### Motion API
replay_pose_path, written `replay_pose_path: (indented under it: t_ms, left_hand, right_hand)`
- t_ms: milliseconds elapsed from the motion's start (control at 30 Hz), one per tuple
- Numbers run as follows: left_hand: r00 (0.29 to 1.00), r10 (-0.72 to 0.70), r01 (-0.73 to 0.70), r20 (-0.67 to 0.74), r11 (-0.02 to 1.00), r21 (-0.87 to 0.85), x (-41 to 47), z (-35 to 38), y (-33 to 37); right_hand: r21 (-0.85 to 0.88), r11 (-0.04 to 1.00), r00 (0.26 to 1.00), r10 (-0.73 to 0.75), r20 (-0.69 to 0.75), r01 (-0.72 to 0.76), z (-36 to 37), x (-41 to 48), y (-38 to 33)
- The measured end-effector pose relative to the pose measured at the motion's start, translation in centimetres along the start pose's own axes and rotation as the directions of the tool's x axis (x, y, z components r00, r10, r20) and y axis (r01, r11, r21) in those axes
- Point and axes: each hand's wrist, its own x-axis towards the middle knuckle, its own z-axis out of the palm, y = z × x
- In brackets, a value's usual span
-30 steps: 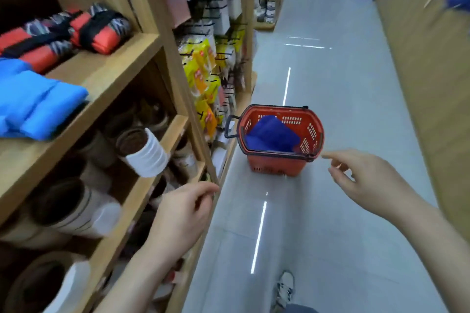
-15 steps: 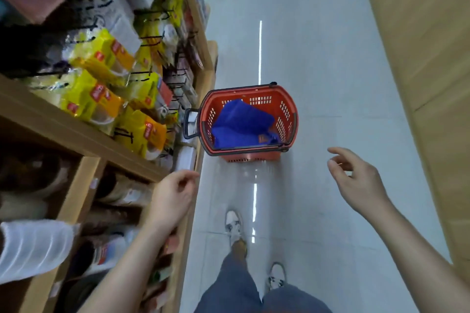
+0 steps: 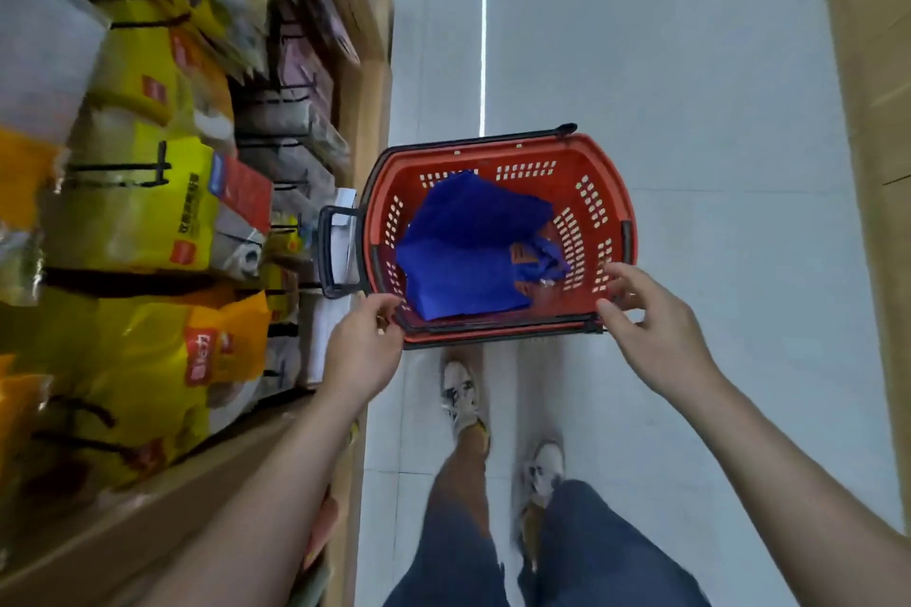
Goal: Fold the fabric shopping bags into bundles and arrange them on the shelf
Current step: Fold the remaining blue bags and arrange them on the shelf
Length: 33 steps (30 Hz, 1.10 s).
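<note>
- Bags (image 3: 468, 251), blue and unfolded, lie loose in a basket (image 3: 498, 153) on the floor at our 12 o'clock.
- Left hand (image 3: 362, 350) curls at its 7 o'clock corner; we cannot tell if it grips.
- Right hand (image 3: 655, 330) is spread wide at 4 o'clock, holding nothing.
- We judge that these bags have yet to be folded and placed on the shelf (image 3: 98, 547) at 9 o'clock.

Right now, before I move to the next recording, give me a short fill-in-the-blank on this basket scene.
The fabric bags lying in the basket are ___.
The basket itself is ___.
It stands on the ___, beside the shelf.
The left hand and right hand are both at the rim of the ___.
Missing words: blue, red, floor, basket.
</note>
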Motion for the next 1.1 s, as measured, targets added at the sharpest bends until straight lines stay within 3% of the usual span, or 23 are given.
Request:
replay_pose_path:
  t_ms: [200, 367, 533, 633, 733, 833, 967, 1033, 1100]
  left_hand:
    - [0.991, 0.022, -0.038, 0.132, 0.992, 0.118, 13.4, 7.8, -2.1]
    - [0.989, 0.011, -0.054, 0.149, 0.956, 0.289, 23.7, 13.7, -3.5]
    - [0.988, 0.022, -0.056, 0.153, 0.974, 0.222, 32.0, 18.2, -4.1]
    - [0.972, 0.213, -0.227, 0.098, 0.96, 0.163, 30.2, 19.0, -3.0]
    - [0.875, 0.454, -0.465, 0.171, 0.885, 0.031, 25.4, 18.9, -2.1]
    - [0.84, 0.498, -0.5, 0.213, 0.864, -0.048, 21.2, 18.2, -2.1]
    - [0.869, 0.471, -0.444, 0.153, 0.878, -0.178, 18.0, 16.9, -2.8]
    - [0.891, 0.443, -0.412, 0.094, 0.879, -0.24, 17.1, 15.9, -2.7]
    - [0.927, 0.374, -0.35, 0.027, 0.887, -0.3, 16.2, 14.4, -1.9]
  right_hand:
    - [0.018, 1.0, 0.993, -0.025, 0.115, 0.023, 9.1, 10.9, 2.5]
    - [0.062, 0.997, 0.98, -0.055, 0.192, 0.044, 15.9, 17.0, 6.2]
    - [0.141, 0.986, 0.977, -0.116, 0.18, 0.091, 19.3, 22.4, 8.3]
    - [-0.108, 0.971, 0.97, -0.2, 0.137, 0.216, 19.4, 25.9, 7.1]
    - [-0.301, 0.916, 0.945, -0.185, 0.27, 0.266, 18.2, 29.0, 5.8]
    - [-0.378, 0.882, 0.909, -0.118, 0.4, 0.281, 16.4, 30.2, 6.5]
    - [-0.286, 0.944, 0.885, -0.012, 0.466, 0.164, 14.1, 28.9, 8.1]
    - [-0.148, 0.989, 0.868, 0.066, 0.491, 0.008, 12.2, 27.3, 7.9]
    - [-0.007, 0.977, 0.779, 0.173, 0.602, -0.212, 9.8, 25.2, 7.1]
